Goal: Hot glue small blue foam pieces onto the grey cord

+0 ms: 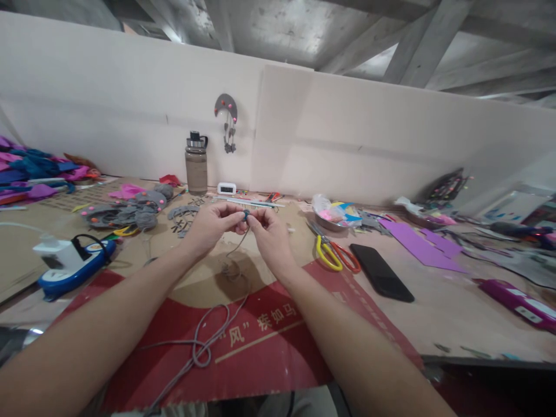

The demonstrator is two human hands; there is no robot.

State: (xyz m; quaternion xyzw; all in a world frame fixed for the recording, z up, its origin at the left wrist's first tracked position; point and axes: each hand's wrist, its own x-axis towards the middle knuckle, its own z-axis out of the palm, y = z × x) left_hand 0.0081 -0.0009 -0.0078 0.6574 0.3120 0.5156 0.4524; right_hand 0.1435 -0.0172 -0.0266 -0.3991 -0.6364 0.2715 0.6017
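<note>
My left hand (219,223) and my right hand (267,231) meet over the middle of the table, fingertips pinched together. Between them is a small dark blue piece (246,215), mostly covered by the fingers; its kind cannot be made out. A thin grey cord (203,341) hangs down from the fingertips, piles up loosely below and runs in loops towards the front edge. Under the hands lies a red and tan cardboard sheet (260,362) with printed characters.
Right of the hands lie scissors (334,255), a black phone (382,272), purple sheets (421,246) and a filled bowl (334,217). Leftward are grey felt pieces (125,211) and a blue power strip (78,272). A bottle (196,165) stands behind, near a hanging moon ornament (226,107).
</note>
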